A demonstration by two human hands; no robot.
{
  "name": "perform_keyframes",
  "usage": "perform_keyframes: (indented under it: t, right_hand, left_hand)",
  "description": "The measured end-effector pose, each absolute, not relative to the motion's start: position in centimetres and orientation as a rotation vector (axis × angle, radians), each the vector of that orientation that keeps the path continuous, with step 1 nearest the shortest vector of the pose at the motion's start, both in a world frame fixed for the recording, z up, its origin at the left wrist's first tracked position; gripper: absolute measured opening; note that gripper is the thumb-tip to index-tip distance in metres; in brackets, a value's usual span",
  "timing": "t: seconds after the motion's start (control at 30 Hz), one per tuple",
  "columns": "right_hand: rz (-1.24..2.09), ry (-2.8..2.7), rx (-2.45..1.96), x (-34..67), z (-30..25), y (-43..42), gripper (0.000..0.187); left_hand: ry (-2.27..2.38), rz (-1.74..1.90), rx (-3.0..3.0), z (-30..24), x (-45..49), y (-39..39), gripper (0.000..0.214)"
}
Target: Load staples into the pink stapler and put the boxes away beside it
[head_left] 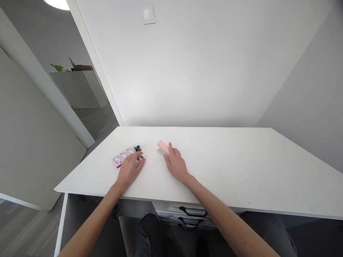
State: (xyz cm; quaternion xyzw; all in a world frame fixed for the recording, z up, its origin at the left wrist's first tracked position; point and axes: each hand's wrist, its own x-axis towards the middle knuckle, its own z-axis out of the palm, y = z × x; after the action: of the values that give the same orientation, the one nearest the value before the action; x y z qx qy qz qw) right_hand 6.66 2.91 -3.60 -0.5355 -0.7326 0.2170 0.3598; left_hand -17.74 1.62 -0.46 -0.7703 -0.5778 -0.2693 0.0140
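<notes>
One pale-pink, oblong stapler w/ whitish base sits on the white, flat-topped desk, L of ctr; looks smooth, rounded at its far end. Long axis runs diag.: visible end pts away + leftward, near end under person's R hand, thumb + fingers clasping it. L hand, curled by red-and-white printed card; can't tell if pinching anything.

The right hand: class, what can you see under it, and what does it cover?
The far end of a pink stapler shows beyond the right hand, with part of its pale base. The stapler's near end is covered and cannot be seen.
</notes>
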Motion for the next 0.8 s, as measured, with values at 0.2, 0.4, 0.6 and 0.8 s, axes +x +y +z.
perform_keyframes:
  t: [0.2, 0.4, 0.6, 0.8]
  right_hand:
    - [0.827, -1.806, -1.154, 5.2, -3.6, 3.0, 0.069]
    - [0.674, -1.854, -1.072, 5.5, -3.6, 2.0, 0.041]
    - [0.414, -2.009, -0.881, 4.8, -3.0, 1.3, 0.032]
    - [0.179, -2.032, -0.928, 4.6, -3.1, 1.2, 0.014]
  left_hand:
    - [-1.783, -0.88, -2.42, -0.8, -18.0, 1.2, 0.033]
    - [-1.747, -0.978, -2.593, -0.6, -17.1, 0.9, 0.029]
    - [-1.935, -1.488, -2.642, 0.0, -14.9, 0.2, 0.038]
    - [-2.059, -1.701, -2.751, 0.7, -14.3, 0.2, 0.041]
